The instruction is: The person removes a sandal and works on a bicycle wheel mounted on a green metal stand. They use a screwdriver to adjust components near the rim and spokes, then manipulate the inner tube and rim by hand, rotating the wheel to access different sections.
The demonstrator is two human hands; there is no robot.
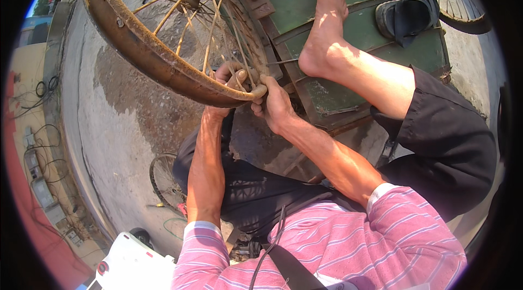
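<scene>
A rusty spoked wheel rim without a tyre slants across the upper left, with many brown spokes running up to its hub. Both hands grip its lowest, nearest part. My left hand reaches round from below, its fingers curled inside the rim among the spoke ends. My right hand is closed on the rim's right side, thumb on top and fingers underneath. Whether either also holds a small part is hidden by the fingers and the rim.
My bare foot rests on a green slatted cart bed with a rusty frame; a black sandal lies on it. Another wheel stands far right. At left are a bicycle wheel, a white vehicle and loose cables.
</scene>
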